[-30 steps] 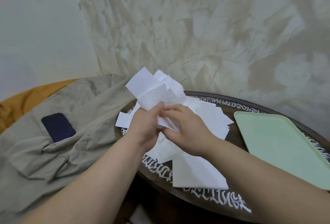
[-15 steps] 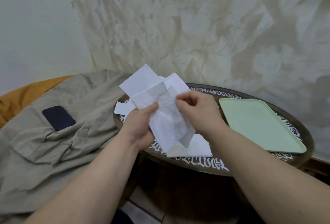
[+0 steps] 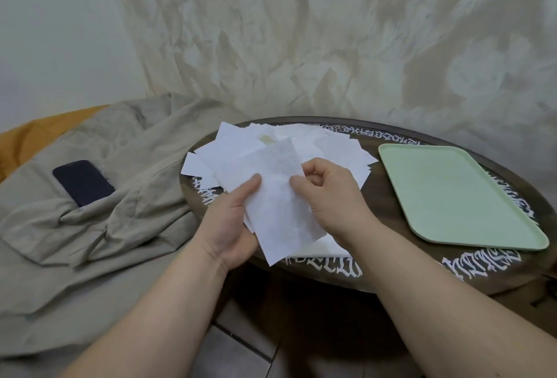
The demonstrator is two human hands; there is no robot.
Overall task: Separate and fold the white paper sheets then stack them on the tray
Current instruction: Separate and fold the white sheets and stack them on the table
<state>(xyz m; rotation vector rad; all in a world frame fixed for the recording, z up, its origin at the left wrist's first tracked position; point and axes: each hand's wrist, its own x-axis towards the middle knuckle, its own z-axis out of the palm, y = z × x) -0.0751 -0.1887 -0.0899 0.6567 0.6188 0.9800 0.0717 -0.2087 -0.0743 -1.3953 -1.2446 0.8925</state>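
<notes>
- Head camera is looking down on a round dark wooden table [image 3: 355,275] with white lettering running around its rim.
- Left hand [image 3: 235,221] is gripping a white paper sheet [image 3: 280,212] from the left, thumb lying across the front of the paper and the other fingers hidden behind it.
- Right hand [image 3: 328,194] is pinching the right edge of the same sheet, thumb and curled fingers closing on the paper near its upper part.
- That sheet is hanging tilted between the two hands, above the near edge of the table, its lower corner pointing toward the viewer.
- More sheets seem to be bunched behind it in the left hand; how many, I cannot tell.
- Loose pile of white paper sheets [image 3: 328,145] is lying spread over the far left part of the table, behind the hands; one sheet near the far edge is showing a faint yellowish stain.
- Another flat sheet [image 3: 325,248] is lying on the table near the front rim, partly under the held paper.
- Pale green tray [image 3: 452,197] is sitting on the right side of the table, just beside the paper pile, with nothing on it.
- Beige cloth [image 3: 99,212], rumpled, is lying to the left of the table, over something orange [image 3: 36,133] at the far left.
- Dark blue phone [image 3: 83,182] is resting on that cloth, well apart from the table.
- Mottled cream wall [image 3: 301,31] is filling the far background.
</notes>
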